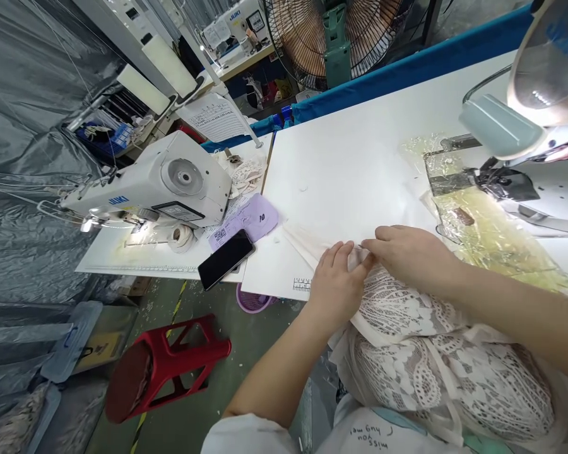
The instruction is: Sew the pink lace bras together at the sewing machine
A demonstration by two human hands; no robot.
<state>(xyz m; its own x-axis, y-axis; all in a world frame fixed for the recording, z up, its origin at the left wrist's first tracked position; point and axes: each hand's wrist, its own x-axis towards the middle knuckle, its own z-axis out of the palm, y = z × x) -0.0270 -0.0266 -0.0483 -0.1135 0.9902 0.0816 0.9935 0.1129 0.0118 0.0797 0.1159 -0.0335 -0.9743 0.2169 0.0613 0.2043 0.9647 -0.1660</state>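
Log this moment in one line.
left hand: on pale cloth | right hand: on pale cloth, beside left | lace: between hands and body | phone: screen dark, against purple card

From my remote seat I see the wearer's white short sleeve [250, 435] low in view, between six and seven o'clock, its soft cloth ending above the elbow. At five o'clock, the white shirt front [348, 436] carries thin dark lettering [372, 438], upside down to me: "miss you" and "hug me!". A pale teal strip [400, 421] borders it toward four o'clock; I can't tell whether it's trim. The left hand [338, 287] and right hand [411, 258] are bare.
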